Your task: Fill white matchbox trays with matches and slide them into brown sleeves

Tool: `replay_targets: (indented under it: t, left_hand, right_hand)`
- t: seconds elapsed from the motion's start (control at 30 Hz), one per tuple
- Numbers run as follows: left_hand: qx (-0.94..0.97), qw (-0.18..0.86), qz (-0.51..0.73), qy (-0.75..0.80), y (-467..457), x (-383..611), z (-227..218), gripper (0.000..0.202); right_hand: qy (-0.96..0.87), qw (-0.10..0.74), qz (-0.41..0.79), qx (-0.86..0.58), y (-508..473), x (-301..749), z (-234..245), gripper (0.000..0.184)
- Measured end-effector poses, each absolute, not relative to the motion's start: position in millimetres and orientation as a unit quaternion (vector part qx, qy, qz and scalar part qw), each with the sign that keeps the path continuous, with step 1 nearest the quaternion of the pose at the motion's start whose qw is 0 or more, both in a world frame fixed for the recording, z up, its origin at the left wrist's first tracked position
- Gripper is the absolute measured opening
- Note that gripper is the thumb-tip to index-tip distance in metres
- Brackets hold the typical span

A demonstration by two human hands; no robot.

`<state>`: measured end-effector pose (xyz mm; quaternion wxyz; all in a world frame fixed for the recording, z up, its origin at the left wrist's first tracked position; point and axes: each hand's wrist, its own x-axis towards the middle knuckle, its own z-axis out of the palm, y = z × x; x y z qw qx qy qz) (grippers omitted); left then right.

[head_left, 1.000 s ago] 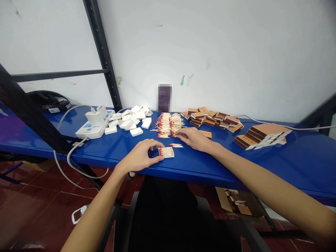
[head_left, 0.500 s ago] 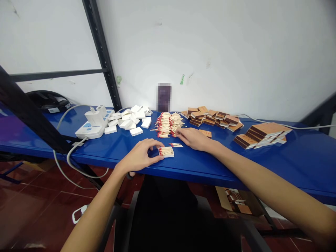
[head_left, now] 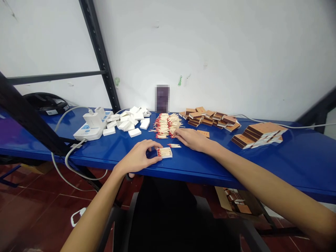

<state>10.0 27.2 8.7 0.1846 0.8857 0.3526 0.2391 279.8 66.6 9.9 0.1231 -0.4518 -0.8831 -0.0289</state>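
Observation:
Between thumb and fingers, my left hand grips the left end of a white matchbox tray. Red-headed matches lie inside that tray. Just behind it on the table is a small loose group of matches. My right hand has its fingers pinched at the front right edge of the big match pile; whether a match is between the fingertips is hidden. Beyond that hand lies a single brown matchbox sleeve, partly covered by it.
White trays are heaped at the back left beside a power strip. Brown matchbox sleeves lie at the back right, with stacked matchboxes farther right. A black rack post rises at the left. Below stands a carton.
The view has shifted slightly, moving the whole scene a little left. Both hands keep nearly the same place, the left on the tray and the right at the match pile.

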Motion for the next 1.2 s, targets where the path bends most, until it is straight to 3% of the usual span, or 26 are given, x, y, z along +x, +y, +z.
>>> replay_targets:
  t: [0.17, 0.4, 0.73, 1.2]
  left_hand:
    - [0.886, 0.186, 0.246, 0.346, 27, 10, 9, 0.030]
    - [0.884, 0.190, 0.243, 0.351, 26, 10, 10, 0.032]
    - [0.885, 0.186, 0.235, 0.357, 26, 11, 10, 0.032]
    - [0.888, 0.185, 0.247, 0.342, 27, 10, 10, 0.033]
  right_hand:
    - [-0.886, 0.166, 0.007, -0.434, 53, 269, 16, 0.024]
    - [-0.871, 0.134, 0.106, -0.460, 48, 277, 24, 0.035]
    - [-0.884, 0.093, 0.184, -0.420, 49, 279, 29, 0.030]
    - [-0.898, 0.080, 0.152, -0.405, 42, 274, 29, 0.020]
